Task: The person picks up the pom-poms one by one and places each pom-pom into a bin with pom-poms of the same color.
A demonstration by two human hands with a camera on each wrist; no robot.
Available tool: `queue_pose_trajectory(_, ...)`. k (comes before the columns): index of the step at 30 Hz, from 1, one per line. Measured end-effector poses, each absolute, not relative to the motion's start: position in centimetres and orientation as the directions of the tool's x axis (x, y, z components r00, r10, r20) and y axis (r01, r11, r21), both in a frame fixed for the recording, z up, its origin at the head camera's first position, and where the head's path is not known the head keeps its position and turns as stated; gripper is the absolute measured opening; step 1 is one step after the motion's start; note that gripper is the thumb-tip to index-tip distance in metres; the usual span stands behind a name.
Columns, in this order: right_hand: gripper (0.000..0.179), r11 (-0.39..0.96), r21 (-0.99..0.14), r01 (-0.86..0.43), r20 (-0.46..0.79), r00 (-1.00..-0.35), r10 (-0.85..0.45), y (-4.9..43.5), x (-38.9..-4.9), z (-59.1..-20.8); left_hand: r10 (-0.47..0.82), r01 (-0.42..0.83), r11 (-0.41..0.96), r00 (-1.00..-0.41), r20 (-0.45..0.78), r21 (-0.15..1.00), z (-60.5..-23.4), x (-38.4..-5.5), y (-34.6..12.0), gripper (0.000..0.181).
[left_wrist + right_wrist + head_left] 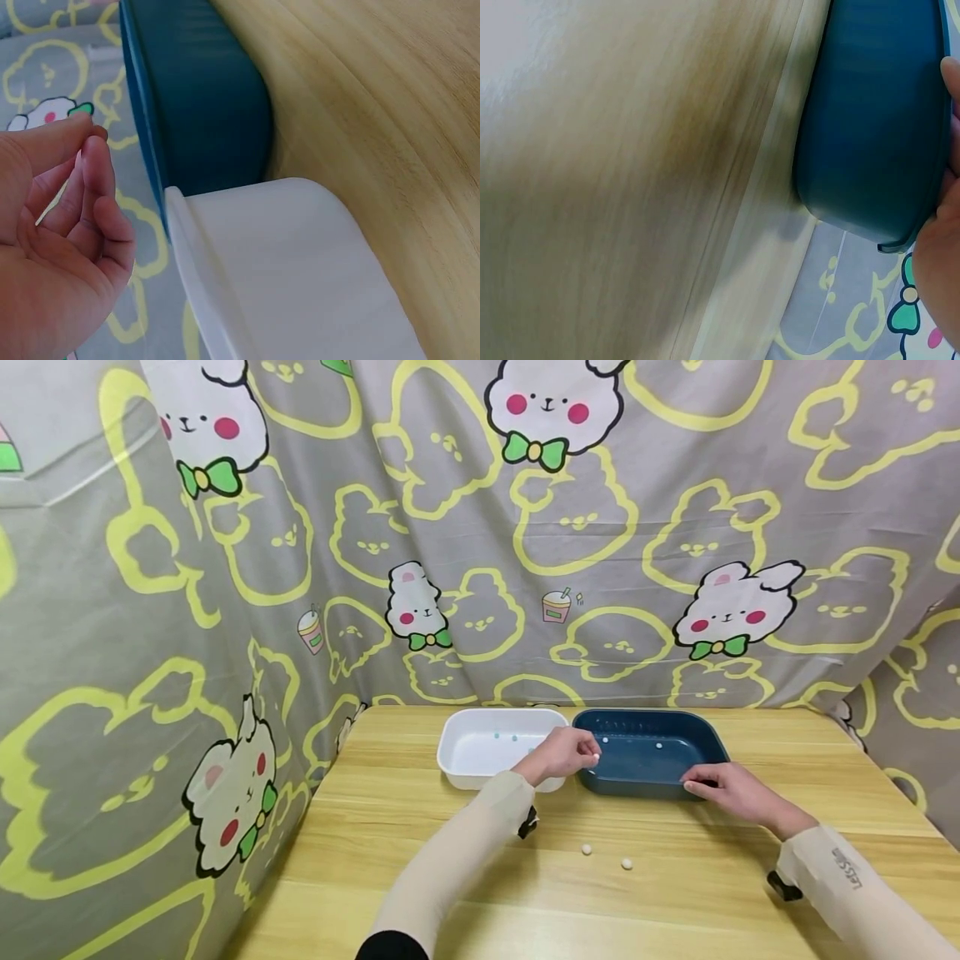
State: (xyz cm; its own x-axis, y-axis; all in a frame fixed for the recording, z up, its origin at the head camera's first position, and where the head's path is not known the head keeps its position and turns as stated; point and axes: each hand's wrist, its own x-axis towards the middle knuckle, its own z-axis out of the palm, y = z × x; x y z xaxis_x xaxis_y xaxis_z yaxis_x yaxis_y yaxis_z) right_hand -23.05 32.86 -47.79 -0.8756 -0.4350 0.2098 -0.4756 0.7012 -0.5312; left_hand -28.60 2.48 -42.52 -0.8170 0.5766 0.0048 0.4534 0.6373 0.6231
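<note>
Small white balls are on the table and in the dark blue basin [648, 789]. My left hand [558, 753] pinches a small white ball [596, 757] between thumb and fingertips, just above where the blue basin meets the white basin [453, 770]. In the left wrist view the ball is hidden by the fingers. My right hand [731, 787] holds the near right rim of the blue basin, thumb on the near side and fingers over the edge. One white ball [605, 740] and another white ball [658, 746] show inside the blue basin.
Several small teal balls [514, 738] lie in the white basin. On the wooden table [675, 893], nearer to me, sit a white ball [587, 850] and a second white ball [627, 864]. A patterned grey curtain [480, 527] hangs behind the basins and on both sides.
</note>
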Motion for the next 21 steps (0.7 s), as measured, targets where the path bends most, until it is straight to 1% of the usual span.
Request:
queue_pose_trajectory(7, 0.010, 0.695, -0.524, -0.493, 0.235, -0.868, -0.438, 32.9, -23.1, -48.0, 0.541, 0.438, 0.688, -0.841, -0.007, 0.578, -43.2, -29.4, 2.9, 0.005)
queue_pose_trajectory(14, 0.010, 0.697, -0.529, -0.484, 0.213, -0.871, -0.443, 32.8, -23.1, -47.6, 0.522, 0.435, 0.722, -0.853, -0.009, 0.538, -43.4, -30.0, 3.3, 0.005)
queue_pose_trajectory(21, 0.010, 0.705, -0.531, -0.469, 0.198, -0.878, -0.435, 32.8, -22.9, -47.5, 0.480, 0.389, 0.723, -0.877, -0.011, 0.571, -43.7, -30.4, 3.3, 0.005)
